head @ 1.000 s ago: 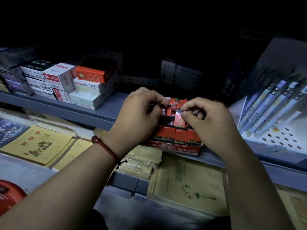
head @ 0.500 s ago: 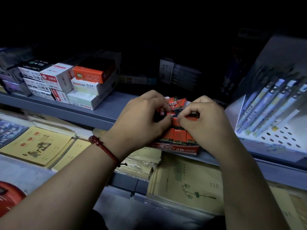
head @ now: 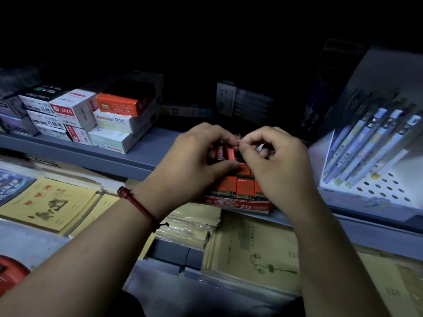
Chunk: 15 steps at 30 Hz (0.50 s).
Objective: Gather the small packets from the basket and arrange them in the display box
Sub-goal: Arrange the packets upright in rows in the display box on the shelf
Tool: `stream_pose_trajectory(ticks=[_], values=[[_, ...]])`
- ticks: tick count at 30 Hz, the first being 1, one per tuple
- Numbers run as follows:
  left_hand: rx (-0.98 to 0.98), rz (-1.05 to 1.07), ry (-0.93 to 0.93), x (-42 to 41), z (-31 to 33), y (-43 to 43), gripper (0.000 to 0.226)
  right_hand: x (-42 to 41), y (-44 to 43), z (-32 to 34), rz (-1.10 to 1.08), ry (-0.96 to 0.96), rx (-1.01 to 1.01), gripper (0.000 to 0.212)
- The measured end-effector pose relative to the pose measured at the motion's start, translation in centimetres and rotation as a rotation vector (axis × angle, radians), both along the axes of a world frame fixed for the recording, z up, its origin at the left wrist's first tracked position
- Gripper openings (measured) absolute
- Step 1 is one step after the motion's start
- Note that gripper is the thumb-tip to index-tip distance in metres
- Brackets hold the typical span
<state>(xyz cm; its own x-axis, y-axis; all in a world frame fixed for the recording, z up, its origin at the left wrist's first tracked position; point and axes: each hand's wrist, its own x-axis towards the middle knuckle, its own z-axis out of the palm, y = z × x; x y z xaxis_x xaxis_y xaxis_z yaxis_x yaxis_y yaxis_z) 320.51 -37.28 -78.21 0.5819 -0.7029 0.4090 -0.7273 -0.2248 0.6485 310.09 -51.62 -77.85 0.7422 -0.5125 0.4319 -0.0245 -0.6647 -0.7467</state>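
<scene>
A red display box [head: 238, 204] marked 2B sits at the front edge of the grey shelf [head: 146, 154]. Small red packets [head: 242, 186] stand in rows inside it. My left hand [head: 192, 161] is curled over the box's back left and grips a bunch of loose red packets [head: 225, 153]. My right hand [head: 274, 163] hovers over the box's right side, thumb and forefinger pinched on the top end of one packet [head: 238, 139]. The back rows of the box are hidden by both hands. The basket shows only as a red rim [head: 11, 271] at the lower left.
Stacked white and orange boxes [head: 98, 115] fill the shelf's left part. A white pegged stand of pens [head: 375, 152] leans at the right. Yellow notebooks [head: 45, 204] and wrapped booklets [head: 251, 255] lie on the lower level under the shelf.
Both hands have drawn closer over the box. The loose packets spread between the fingers a second ago are now bunched in my left hand, and my right fingers pinch one at its top.
</scene>
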Motion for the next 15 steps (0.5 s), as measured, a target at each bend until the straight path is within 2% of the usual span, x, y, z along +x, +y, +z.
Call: stream_pose_trajectory(ticks=[5,8,15], values=[[-0.2,-0.066,0.136,0.12,0.11,0.06,0.043,-0.17,0.08,0.41,0.024,-0.024,0.162,0.008],[-0.275,-0.118,0.229,0.25,-0.11,-0.05,0.045,-0.27,0.1,0.61,0.04,-0.015,0.207,0.014],[-0.266,-0.112,0.255,0.18,-0.51,-0.3,0.047,-0.44,-0.41,0.82,0.059,-0.039,0.337,0.014]])
